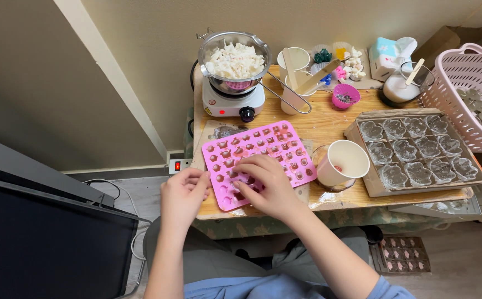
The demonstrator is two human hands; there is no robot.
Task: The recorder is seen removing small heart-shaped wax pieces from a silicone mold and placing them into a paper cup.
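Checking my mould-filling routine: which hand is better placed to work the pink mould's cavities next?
Right, probably. The right hand already rests on the pink mould, fingertips over the cavities; the left hand sits at its near-left edge.

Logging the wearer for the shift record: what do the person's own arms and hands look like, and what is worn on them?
Both hands, the left hand and the right hand, are bare: no gloves, and no rings, watch or bracelets that I can make out. The forearms are uncovered too. A light blue short sleeve shows at the right upper arm, at the frame's bottom edge.
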